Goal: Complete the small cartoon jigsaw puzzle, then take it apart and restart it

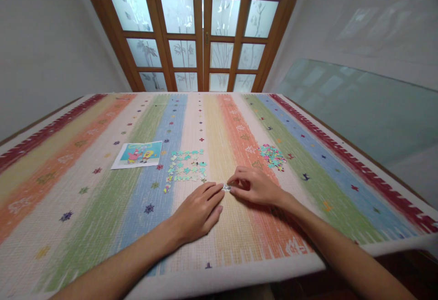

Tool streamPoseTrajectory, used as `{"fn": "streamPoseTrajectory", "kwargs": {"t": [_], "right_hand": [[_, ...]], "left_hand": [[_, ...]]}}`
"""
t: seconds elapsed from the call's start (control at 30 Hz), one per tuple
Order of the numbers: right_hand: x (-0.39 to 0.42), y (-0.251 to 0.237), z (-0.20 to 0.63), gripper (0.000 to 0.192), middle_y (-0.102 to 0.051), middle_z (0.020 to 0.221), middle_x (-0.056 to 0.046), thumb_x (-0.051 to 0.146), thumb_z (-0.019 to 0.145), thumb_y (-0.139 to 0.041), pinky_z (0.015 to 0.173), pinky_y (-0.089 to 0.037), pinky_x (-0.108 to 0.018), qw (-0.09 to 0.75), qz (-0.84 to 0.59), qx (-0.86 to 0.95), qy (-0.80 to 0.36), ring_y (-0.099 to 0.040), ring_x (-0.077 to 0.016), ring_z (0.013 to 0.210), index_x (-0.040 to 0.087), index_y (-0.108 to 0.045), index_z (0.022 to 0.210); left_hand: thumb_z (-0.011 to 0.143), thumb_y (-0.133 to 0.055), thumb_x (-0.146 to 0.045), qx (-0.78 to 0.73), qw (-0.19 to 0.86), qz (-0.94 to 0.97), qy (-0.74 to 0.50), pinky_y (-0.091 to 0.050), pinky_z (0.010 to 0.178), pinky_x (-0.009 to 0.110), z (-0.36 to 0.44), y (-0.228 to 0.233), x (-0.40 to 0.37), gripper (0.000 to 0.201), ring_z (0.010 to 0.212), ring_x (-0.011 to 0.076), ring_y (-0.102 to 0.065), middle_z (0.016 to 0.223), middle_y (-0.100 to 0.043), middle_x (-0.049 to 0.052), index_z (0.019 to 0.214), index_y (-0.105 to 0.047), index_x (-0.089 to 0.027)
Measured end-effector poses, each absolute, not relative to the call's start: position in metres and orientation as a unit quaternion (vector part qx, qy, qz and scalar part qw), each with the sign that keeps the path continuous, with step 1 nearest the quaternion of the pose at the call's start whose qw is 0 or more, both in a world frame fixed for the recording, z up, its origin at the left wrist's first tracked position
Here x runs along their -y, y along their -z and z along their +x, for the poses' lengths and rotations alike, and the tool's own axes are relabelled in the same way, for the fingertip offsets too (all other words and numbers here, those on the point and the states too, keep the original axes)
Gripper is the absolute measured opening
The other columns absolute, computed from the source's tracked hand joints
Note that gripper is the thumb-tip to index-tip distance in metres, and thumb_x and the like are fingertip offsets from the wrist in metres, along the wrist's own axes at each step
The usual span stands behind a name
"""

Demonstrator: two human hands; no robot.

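A small jigsaw piece (226, 187) lies on the striped cloth between my two hands. My right hand (255, 186) pinches it with thumb and fingertips. My left hand (200, 211) rests flat on the cloth, its fingertips touching the piece's left side. Just beyond my left hand, several loose turquoise pieces (186, 166) lie spread out. A heap of mixed-colour pieces (273, 156) sits beyond my right hand. A cartoon reference picture (138, 154) lies flat to the left.
The table is covered by a striped multicolour cloth (85, 190) reaching its near edge. Wooden doors with frosted glass panes (205, 31) stand behind the table. A glass panel (369, 108) leans at the right wall.
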State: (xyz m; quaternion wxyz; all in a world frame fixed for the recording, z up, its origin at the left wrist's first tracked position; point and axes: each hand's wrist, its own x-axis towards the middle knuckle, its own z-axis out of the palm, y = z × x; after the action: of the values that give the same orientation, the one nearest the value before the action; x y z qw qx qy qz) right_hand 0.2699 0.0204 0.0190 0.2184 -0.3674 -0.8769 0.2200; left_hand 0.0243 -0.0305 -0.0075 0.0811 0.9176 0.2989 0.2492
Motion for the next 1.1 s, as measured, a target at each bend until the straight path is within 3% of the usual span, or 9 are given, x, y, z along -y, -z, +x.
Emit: {"fn": "streamPoseTrajectory", "kwargs": {"t": [0.83,1.1], "right_hand": [[-0.032,-0.026,0.265,0.012,-0.068,0.08,-0.005,0.017,0.09,-0.064,0.065,-0.042,-0.029,0.148,-0.376,0.883,-0.239,-0.058,-0.0149,0.067,0.016,-0.076,0.09],[-0.07,-0.044,0.224,0.016,-0.068,0.085,-0.006,0.014,0.092,-0.065,0.07,-0.043,-0.027,0.151,-0.335,0.905,-0.215,-0.059,-0.0149,0.073,0.015,-0.08,0.098]], "left_hand": [[0.104,-0.04,-0.02,-0.277,0.045,0.931,-0.232,-0.05,0.108,0.045,0.031,0.003,0.031,0.034,0.121,0.026,-0.059,0.131,-0.065,0.014,0.132,-0.057,-0.011],[0.104,-0.04,-0.022,-0.287,0.044,0.931,-0.222,-0.049,0.106,0.044,0.031,0.007,0.029,0.034,0.118,0.0265,-0.059,0.128,-0.068,0.013,0.129,-0.059,-0.01]]}}
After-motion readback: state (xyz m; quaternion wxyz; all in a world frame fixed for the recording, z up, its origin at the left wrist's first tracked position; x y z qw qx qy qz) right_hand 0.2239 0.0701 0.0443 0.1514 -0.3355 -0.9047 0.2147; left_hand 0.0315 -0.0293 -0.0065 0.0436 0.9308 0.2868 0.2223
